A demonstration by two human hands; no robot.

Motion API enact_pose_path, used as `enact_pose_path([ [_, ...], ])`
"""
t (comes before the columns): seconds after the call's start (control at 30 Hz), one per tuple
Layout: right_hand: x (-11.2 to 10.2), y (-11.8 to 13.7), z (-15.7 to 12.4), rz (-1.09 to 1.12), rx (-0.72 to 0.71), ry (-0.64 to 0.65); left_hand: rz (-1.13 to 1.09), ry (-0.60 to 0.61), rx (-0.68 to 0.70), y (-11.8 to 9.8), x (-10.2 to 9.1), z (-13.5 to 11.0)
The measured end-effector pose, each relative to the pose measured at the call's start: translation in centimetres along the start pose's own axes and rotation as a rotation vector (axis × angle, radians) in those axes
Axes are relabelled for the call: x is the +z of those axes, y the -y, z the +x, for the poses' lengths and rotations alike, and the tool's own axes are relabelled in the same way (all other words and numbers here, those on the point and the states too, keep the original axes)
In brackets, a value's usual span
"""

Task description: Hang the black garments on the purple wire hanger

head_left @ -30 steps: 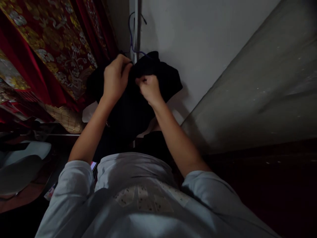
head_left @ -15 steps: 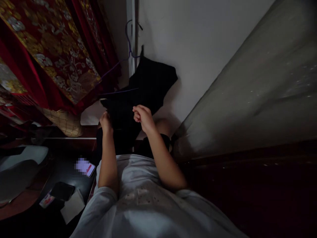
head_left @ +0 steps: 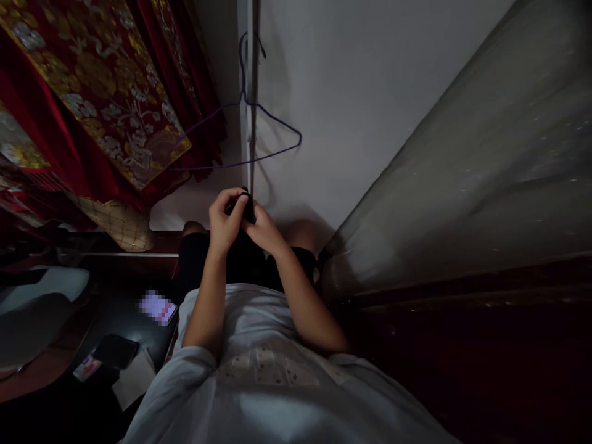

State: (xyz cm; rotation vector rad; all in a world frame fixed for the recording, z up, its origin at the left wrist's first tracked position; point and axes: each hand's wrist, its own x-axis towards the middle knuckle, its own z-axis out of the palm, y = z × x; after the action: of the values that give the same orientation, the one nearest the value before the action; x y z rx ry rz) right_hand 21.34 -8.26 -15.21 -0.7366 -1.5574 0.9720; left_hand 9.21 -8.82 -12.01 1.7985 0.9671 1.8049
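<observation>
Both of my hands are close together above my lap, gathered on a black garment (head_left: 248,208). My left hand (head_left: 224,223) pinches it between thumb and fingers. Beside it, my right hand (head_left: 265,231) is closed on the same cloth, its fingers partly hidden. Only a small bunched piece of the garment shows clearly; below, it blends with my dark shorts. Just beyond my hands, a purple wire hanger (head_left: 277,121) hangs with no cloth on it, in front of a narrow pole.
Red and gold embroidered cloth (head_left: 106,92) drapes at upper left, above a gold quilted object (head_left: 123,225). A lit phone (head_left: 158,307), a dark phone-like object (head_left: 115,351) and pale paper (head_left: 134,379) lie at lower left. A grey covered surface (head_left: 462,185) slopes along the right.
The black garment, spread out across the hanger before, is now bunched in my hands and the hanger shows fully. My hands have come together, the left moving right and up.
</observation>
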Motion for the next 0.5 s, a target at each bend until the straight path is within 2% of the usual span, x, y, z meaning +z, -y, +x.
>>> enact_pose_path([
  [0.07,0.5,0.1,0.4,0.050,0.041,-0.056,0.096,0.032,0.083,-0.3,0.0,0.4],
  [0.13,0.1,0.4,1.0,0.075,0.080,-0.044,0.116,0.130,0.076,0.4,-0.7,0.8],
  [0.2,-1.3,1.3,1.9,0.051,0.080,0.052,0.099,0.321,-0.003,1.8,-1.8,0.9],
  [0.3,-4.7,3.3,3.8,-0.107,-0.036,0.173,0.186,0.628,-0.130,4.5,-3.7,0.2],
  [0.4,-7.8,4.8,6.3,-0.325,-0.176,0.095,0.400,0.886,-0.193,6.4,-6.4,-0.6],
  [0.5,-9.3,4.5,8.6,-0.492,-0.200,-0.048,0.637,0.986,-0.139,7.2,-9.9,-0.2],
])
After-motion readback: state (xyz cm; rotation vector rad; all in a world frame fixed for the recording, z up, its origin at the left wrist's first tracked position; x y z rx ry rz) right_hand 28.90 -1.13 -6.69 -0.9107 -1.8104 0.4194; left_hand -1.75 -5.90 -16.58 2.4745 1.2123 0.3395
